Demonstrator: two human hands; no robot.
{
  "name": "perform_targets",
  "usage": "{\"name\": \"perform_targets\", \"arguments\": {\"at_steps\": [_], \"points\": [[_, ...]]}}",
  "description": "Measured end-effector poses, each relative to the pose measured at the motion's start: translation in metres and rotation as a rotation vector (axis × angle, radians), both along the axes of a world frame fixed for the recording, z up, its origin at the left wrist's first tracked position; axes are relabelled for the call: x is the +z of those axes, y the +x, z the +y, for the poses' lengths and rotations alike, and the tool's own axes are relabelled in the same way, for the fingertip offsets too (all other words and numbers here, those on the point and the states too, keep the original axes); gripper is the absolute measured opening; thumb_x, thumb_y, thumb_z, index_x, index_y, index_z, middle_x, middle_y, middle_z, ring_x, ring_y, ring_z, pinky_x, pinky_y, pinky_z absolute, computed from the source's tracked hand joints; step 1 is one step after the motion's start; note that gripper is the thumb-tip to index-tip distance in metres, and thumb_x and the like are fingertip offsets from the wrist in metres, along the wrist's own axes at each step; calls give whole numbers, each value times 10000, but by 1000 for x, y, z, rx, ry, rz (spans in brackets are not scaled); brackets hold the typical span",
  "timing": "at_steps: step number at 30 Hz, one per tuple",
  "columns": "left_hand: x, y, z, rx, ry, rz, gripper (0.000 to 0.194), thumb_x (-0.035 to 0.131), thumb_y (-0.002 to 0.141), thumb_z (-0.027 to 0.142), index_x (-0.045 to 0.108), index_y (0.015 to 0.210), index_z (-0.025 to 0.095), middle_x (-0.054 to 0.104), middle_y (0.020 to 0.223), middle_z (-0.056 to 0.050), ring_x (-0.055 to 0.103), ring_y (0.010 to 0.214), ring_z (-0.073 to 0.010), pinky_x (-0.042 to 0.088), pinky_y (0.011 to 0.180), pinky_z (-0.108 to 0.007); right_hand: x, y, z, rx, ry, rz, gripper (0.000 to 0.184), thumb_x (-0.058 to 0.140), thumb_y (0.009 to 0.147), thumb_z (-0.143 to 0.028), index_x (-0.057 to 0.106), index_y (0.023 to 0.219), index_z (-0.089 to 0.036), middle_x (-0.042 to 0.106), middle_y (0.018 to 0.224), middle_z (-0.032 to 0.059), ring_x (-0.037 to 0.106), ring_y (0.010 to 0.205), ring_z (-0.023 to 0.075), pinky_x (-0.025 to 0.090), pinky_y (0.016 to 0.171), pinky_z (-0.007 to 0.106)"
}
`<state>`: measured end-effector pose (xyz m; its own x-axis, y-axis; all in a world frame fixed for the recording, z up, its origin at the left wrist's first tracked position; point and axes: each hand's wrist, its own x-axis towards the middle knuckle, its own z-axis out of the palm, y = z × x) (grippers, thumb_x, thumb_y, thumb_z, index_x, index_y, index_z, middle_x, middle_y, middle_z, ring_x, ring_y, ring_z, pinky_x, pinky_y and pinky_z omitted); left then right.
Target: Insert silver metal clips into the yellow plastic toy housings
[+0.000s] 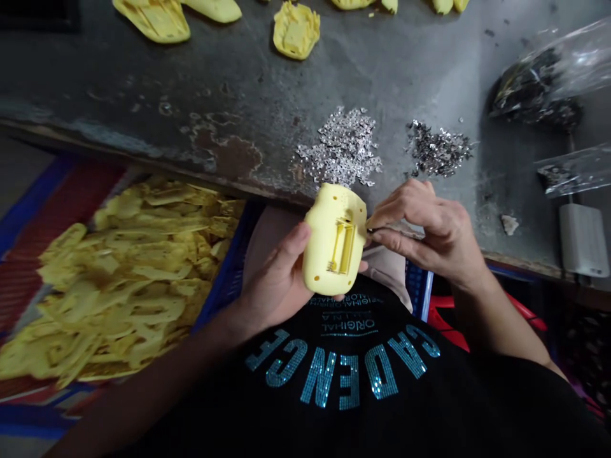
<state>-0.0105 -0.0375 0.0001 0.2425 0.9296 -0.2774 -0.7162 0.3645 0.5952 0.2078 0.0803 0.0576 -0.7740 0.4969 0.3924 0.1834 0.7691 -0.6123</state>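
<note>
Nearest to the camera is the person's black T-shirt point(324, 375), with glittering blue letters that appear upside down from this view. Just above it, the left hand point(274, 280) curls around a yellow plastic casing point(335, 238) and holds it upright, with the thumb against its side. On the casing's face there is a narrow compartment point(342, 245) with thin ribs. The right hand point(429, 232) comes from the side, and its thumb and first finger are pressed together at the casing's edge; they may pinch something, but it is too small to tell. To the left, a blue crate point(224, 267) is full of flat yellow plastic pieces point(119, 280). Farther away, on a worn grey table point(191, 83), lie 2 piles of small metal pieces: a silver pile point(341, 146) and a darker pile point(439, 149). Right of them are clear plastic bags point(534, 89) and a white box point(583, 240), and yellow plastic shells point(296, 30) lie at the far edge of the picture.
</note>
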Motion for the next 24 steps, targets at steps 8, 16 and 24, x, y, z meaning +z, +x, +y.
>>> {"name": "perform_targets", "arguments": {"at_steps": [8,16,24], "points": [[4,8,-9,4,34,1,633,706,1006,694,629,1445,245,808,1252,-122,846,954,-359,620,491,-294,9,-1,-9,-18,225,-104,94,705,1093,-324,744,1070,-242,801,962,14,671,906,201,436,876,402],[14,16,-13,16,-7,0,586,741,977,696,706,1381,272,825,1244,-130,860,926,-385,589,450,-304,8,5,-6,58,98,-10,80,722,1073,-305,770,1099,-247,805,1001,26,701,914,196,560,860,368],[17,20,-13,1,-19,-3,597,794,935,680,721,1358,265,826,1210,-126,857,934,-403,580,434,-300,2,8,-8,55,83,95,59,754,1050,-281,756,1060,-222,808,973,26,713,883,185,574,832,370]]}}
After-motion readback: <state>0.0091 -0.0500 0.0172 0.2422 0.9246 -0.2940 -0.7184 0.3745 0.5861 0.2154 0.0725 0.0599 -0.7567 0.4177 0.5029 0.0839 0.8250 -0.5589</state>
